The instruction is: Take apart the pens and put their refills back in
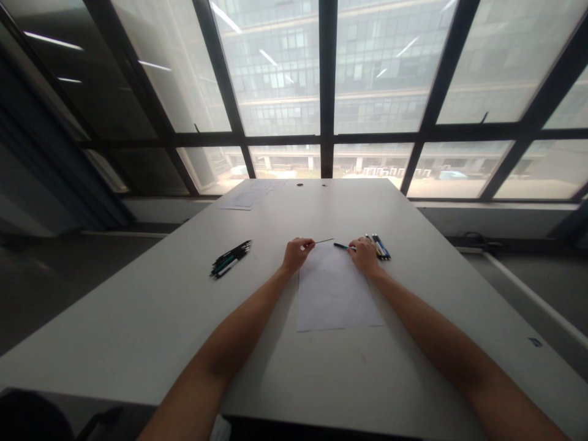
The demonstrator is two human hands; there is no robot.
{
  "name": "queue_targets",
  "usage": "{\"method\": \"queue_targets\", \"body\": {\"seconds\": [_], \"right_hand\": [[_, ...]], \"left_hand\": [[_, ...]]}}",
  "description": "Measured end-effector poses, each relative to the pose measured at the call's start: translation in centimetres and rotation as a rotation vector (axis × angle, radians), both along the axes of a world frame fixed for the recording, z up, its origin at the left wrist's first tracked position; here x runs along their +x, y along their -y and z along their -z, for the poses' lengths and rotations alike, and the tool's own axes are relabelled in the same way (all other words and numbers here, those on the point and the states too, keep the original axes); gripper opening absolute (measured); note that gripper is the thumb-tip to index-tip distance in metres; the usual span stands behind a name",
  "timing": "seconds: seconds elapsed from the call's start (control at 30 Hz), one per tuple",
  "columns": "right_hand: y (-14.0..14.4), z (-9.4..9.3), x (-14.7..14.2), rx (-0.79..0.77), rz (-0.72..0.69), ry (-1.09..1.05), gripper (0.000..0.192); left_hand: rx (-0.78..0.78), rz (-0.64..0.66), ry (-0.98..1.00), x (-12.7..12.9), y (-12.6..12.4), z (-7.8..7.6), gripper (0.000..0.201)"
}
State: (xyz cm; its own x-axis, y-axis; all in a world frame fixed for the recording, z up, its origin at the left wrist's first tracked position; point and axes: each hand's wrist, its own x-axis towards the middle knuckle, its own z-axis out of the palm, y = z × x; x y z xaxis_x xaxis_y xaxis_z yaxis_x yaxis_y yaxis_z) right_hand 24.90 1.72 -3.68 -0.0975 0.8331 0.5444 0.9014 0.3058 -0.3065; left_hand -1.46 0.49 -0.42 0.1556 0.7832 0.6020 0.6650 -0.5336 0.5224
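Note:
My left hand (pixel 297 253) pinches one end of a pen refill (pixel 325 241), a thin dark rod that points right above the far edge of a white paper sheet (pixel 337 294). Across from it, my right hand (pixel 364 253) grips a dark pen (pixel 340 245) whose end points left towards the refill. A small gap separates the two. Fingers cover the rear part of the pen. Just beyond my right hand lie several pens (pixel 381 246) with blue, yellow and dark parts. To the left, a bunch of dark pens (pixel 231 260) rests on the table.
The white table (pixel 151 318) runs away from me to a wall of framed windows (pixel 327 92). Printed papers (pixel 248 195) lie at its far left corner. A small dark sticker (pixel 535 342) is near the right edge. Cables (pixel 482 240) sit on the floor at right.

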Motion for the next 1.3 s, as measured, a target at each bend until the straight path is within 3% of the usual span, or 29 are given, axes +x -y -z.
{"method": "queue_targets", "body": {"seconds": [0.17, 0.47, 1.3], "right_hand": [[0.4, -0.7, -0.2, -0.06, 0.013, -0.017, 0.008], [0.3, -1.1, -0.1, 0.123, 0.024, -0.242, 0.009], [0.6, -1.5, -0.2, 0.184, -0.037, -0.235, 0.01]], "left_hand": [[0.0, -0.012, 0.008, 0.1, 0.0, 0.0, 0.011], [0.01, -0.051, 0.047, 0.0, 0.0, 0.0, 0.01], [-0.005, -0.072, 0.03, 0.1, 0.3, -0.4, 0.013]]}}
